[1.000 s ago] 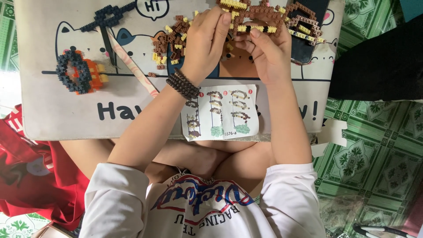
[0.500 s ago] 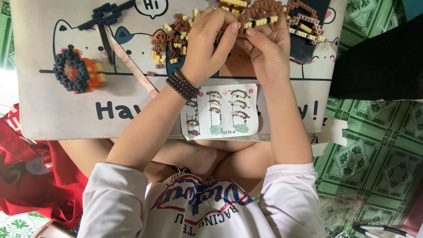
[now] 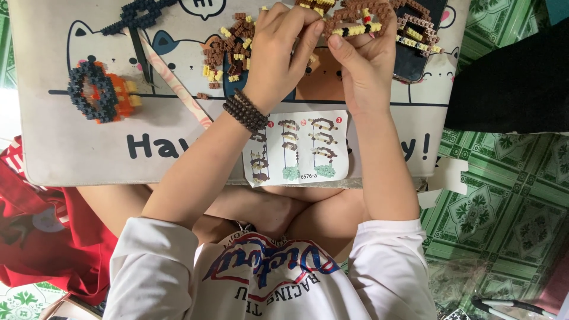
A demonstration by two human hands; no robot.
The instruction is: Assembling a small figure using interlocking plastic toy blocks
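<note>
Your left hand point(image 3: 284, 56) and right hand point(image 3: 361, 65) pinch the brown brick model point(image 3: 355, 18) between them, its length running sideways; loose bricks point(image 3: 228, 47) lie just left.

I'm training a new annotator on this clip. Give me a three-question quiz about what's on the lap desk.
1. True or false: both hands grip the brick model.
2. Which wrist wears the bead bracelet? A left, B right.
3. What lies on the desk between the forearms?

Key: 1 true: left hand and right hand pinch it together. 2 A. 3 The instruction sheet.
</note>
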